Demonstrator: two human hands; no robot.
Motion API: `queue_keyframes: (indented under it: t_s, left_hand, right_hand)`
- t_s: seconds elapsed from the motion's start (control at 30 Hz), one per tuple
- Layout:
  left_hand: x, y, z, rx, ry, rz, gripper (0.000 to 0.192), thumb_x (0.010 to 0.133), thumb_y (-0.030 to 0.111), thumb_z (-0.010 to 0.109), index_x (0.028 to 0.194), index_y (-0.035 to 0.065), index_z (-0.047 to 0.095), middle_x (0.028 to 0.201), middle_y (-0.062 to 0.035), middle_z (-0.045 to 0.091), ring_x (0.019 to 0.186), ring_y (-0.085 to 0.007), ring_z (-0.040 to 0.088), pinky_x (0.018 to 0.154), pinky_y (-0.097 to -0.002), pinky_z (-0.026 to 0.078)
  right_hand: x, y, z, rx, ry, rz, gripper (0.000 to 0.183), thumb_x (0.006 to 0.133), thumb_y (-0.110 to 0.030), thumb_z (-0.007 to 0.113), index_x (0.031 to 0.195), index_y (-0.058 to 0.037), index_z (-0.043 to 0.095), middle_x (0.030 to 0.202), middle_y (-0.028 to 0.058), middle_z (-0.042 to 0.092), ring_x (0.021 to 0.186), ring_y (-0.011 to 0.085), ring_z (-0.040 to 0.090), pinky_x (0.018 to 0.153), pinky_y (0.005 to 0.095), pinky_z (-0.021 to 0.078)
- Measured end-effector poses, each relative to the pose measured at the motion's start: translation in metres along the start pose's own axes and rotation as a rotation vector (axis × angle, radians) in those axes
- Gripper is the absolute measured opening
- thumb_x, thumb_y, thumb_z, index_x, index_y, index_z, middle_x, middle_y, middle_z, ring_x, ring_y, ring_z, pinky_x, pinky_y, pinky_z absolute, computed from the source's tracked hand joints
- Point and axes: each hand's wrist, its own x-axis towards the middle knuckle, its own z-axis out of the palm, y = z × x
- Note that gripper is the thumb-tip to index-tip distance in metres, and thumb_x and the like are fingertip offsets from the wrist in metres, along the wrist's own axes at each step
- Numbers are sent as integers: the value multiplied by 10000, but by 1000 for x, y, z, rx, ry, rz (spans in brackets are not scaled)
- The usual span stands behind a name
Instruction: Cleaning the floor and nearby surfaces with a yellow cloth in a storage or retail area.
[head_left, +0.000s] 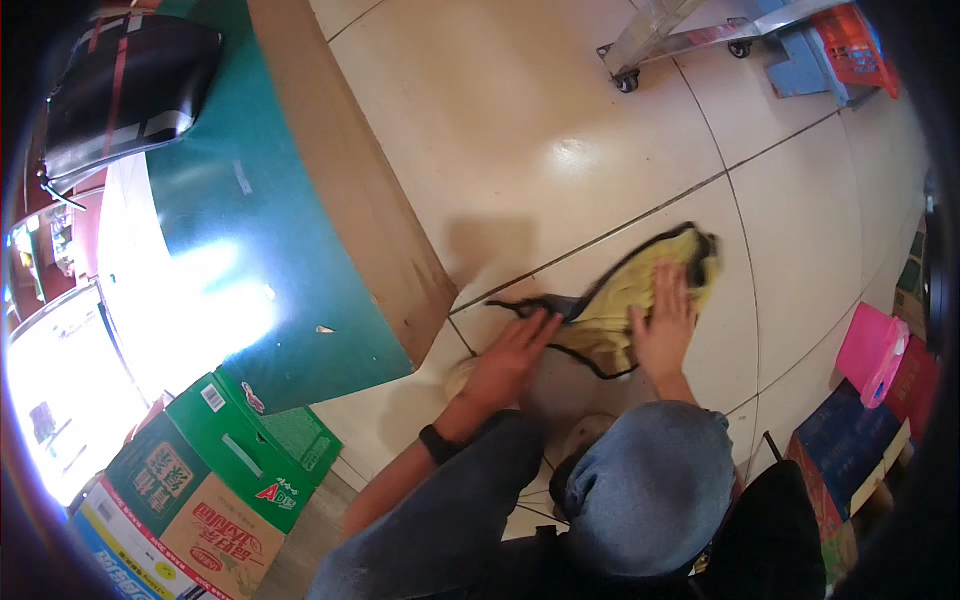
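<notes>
A yellow cloth item with black edging (611, 300) lies spread on the tiled floor in front of my knees, its upper end slightly blurred. My right hand (666, 330) rests flat on its yellow part, fingers pointing away from me. At its narrow dark end, my left hand (514, 352) touches the fabric with extended fingers; a dark band circles that wrist. Whether the left fingertips pinch the black edging cannot be told. Part of the cloth's near side lies under the right palm.
A green-topped counter (300, 300) stands at left, with a black bag (135, 90) on it. Printed cartons (255, 442) are at lower left. A metal wheeled frame (652, 45) and an orange basket (855, 49) stand beyond. At right are a pink container (870, 349) and boxes (847, 435).
</notes>
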Motion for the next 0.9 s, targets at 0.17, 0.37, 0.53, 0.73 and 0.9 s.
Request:
queue_keyframes:
  t_s: [0.17, 0.37, 0.53, 0.73, 0.9]
  left_hand:
    - [47, 22, 13, -30, -39, 97, 620, 806, -32, 533, 1410, -12, 396, 1393, -220, 448, 1168, -356, 494, 994, -407, 438]
    - [49, 25, 17, -46, 91, 202, 500, 826, -17, 525, 1318, -87, 464, 1352, -205, 494, 1085, -346, 529, 940, -385, 466]
    - [47, 32, 21, -168, -82, 80, 470, 840, 24, 529, 1299, -68, 489, 1394, -188, 474, 1049, -351, 534, 906, -386, 477]
    - [61, 31, 7, -178, 27, 184, 491, 842, 42, 534, 1315, -73, 471, 1417, -197, 445, 1096, -363, 516, 937, -390, 466]
    - [60, 18, -9, 29, 60, 45, 481, 886, 72, 528, 1330, -94, 446, 1420, -217, 427, 1122, -367, 504, 951, -387, 455]
  right_hand:
    - [106, 16, -21, 80, 90, -42, 805, 833, -239, 658, 1523, -123, 259, 1582, 75, 249, 1473, 285, 169, 1156, 544, 142]
    - [103, 5, -29, 141, -148, -451, 761, 827, -153, 671, 1497, -105, 313, 1526, 104, 363, 1447, 278, 253, 1165, 507, 173]
    - [52, 42, -43, -30, -170, -336, 696, 856, -260, 659, 1477, -128, 372, 1521, 69, 375, 1426, 274, 297, 1144, 534, 224]
    - [135, -5, -48, -64, 57, -374, 662, 903, -300, 617, 1478, -100, 358, 1533, 70, 358, 1419, 271, 308, 1123, 536, 252]
    - [86, -4, -23, -21, 33, -338, 584, 943, -247, 550, 1451, -24, 367, 1509, 142, 372, 1389, 307, 343, 1127, 490, 261]
